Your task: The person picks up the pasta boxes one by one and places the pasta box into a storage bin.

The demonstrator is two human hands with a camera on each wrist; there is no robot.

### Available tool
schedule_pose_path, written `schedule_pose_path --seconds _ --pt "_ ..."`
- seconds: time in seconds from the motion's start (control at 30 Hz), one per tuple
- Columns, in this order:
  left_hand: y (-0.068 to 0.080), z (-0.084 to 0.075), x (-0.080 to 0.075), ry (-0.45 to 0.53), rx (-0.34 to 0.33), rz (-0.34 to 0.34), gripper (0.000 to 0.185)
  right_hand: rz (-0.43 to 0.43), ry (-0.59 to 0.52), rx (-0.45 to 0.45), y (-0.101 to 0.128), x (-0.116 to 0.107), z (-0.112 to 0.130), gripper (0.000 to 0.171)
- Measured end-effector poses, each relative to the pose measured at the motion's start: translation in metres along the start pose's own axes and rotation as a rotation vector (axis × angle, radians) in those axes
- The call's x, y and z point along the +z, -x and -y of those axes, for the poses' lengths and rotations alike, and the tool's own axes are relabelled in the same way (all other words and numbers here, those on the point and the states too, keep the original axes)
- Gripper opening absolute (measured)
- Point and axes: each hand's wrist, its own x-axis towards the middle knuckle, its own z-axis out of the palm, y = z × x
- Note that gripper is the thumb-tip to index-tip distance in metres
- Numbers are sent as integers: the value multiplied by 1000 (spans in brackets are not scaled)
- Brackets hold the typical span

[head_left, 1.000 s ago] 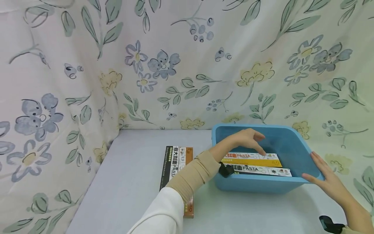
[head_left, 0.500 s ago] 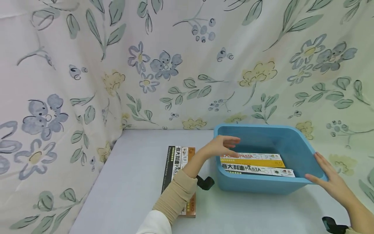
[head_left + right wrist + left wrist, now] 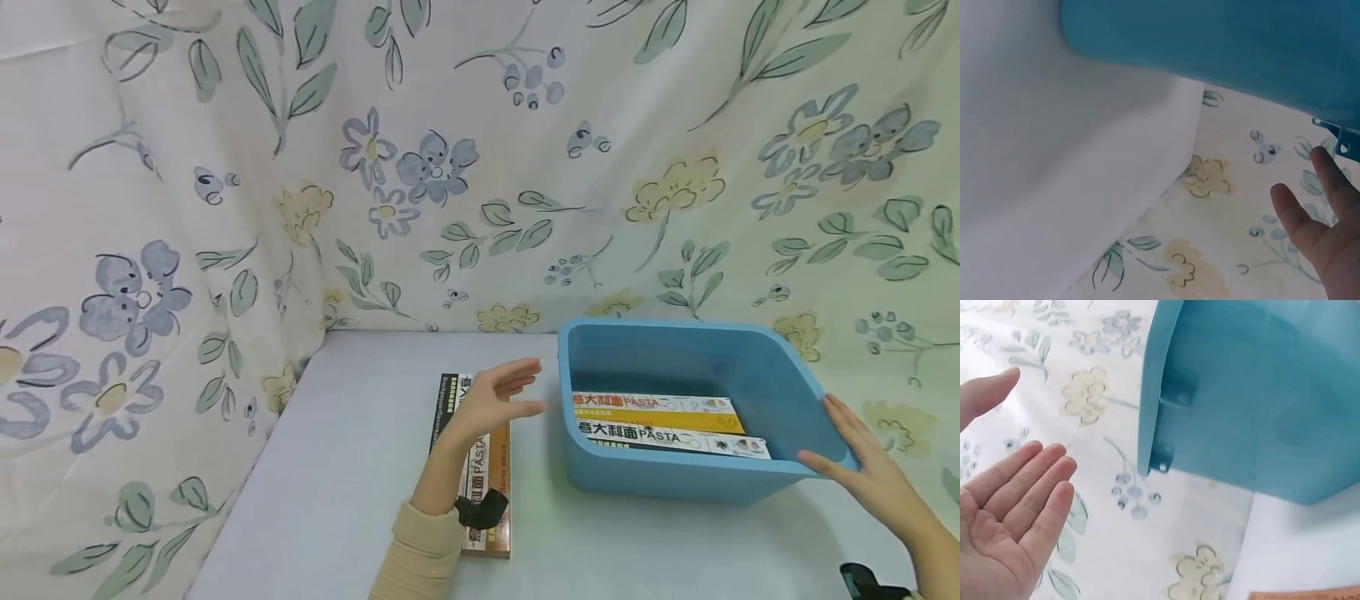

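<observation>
1. Hovering over the table: left hand (image 3: 491, 396), fingers straight and spread, palm facing the bin, holding nothing. It is floating just above the far end of the loose pasta boxes, near the bin's left wall but not touching it.
2. Right hand (image 3: 862, 467) is lying flat against the near right corner of the light-blue rectangular plastic bin (image 3: 675, 479), fingers straight, thumb on the front edge of the rim. No curl around the rim that I can see.
3. Right wrist view is showing only the fingertips (image 3: 1329, 212) beside the bin's outer wall (image 3: 1222, 37); contact cannot be confirmed from that angle.
4. Left wrist view is showing the flat palm (image 3: 1004, 512) clear of the bin's corner (image 3: 1222, 394).
5. Bin is sitting on the pale grey tabletop (image 3: 352, 467), right of centre, close to the flowered cloth backdrop (image 3: 450, 167).
6. Two long flat pasta boxes are lying side by side in the bin: a yellow-and-white one (image 3: 660, 410) farther back, a black-and-white one (image 3: 675, 437) nearer the front wall.
7. Left of the bin, a black pasta box (image 3: 448, 400) and an orange-brown pasta box (image 3: 497, 475) are lying lengthwise on the table, touching each other, partly hidden by the left forearm.
</observation>
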Motion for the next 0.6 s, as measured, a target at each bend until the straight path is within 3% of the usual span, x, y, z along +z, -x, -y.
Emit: schedule_pose_path --seconds 0.37,0.6 --pt "49 32 -17 17 -69 -132 64 -2 9 17 -1 1 -2 89" --pt "82 46 -19 50 -137 -234 64 -11 13 16 -2 2 -1 89"
